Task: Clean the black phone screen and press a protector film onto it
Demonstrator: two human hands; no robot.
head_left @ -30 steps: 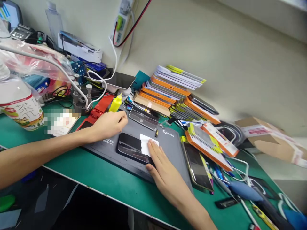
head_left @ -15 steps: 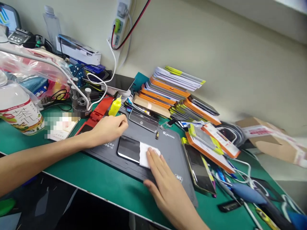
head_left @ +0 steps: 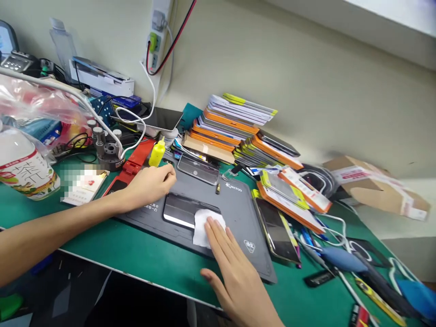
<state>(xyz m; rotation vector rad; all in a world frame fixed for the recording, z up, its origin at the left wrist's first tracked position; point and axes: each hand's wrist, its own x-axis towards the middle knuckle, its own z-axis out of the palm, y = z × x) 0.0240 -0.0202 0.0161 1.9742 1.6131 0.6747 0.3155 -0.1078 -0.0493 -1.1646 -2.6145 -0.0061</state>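
On a dark grey work mat (head_left: pixel 235 206) lies a phone (head_left: pixel 179 210) with a glossy black screen. My right hand (head_left: pixel 231 259) presses a white wipe (head_left: pixel 201 229) against the phone's right part and near edge, its fingers stretched flat and the thumb apart. At the phone's upper left, my left hand (head_left: pixel 151 186) rests closed, fingers curled under; whatever it may hold is hidden. Just beyond the left hand are a yellow squeeze bottle (head_left: pixel 157 153) and a red hinged case (head_left: pixel 134 165). A clear-fronted flat panel (head_left: pixel 197 168) and a small brass piece (head_left: pixel 218 188) lie behind the phone.
Stacked orange and grey packets (head_left: pixel 228 129) line the wall. Another phone (head_left: pixel 277 229) lies right of the mat, near a blue-handled tool (head_left: pixel 344 261) and cables. A drink bottle (head_left: pixel 29 168) and a screwdriver stand (head_left: pixel 111 154) occupy the left. A cardboard box (head_left: pixel 378 184) sits far right.
My right hand has drawn the wipe slightly toward the near edge, uncovering the phone's far right corner. My left hand stays closed in about the same place. The view has shifted a little.
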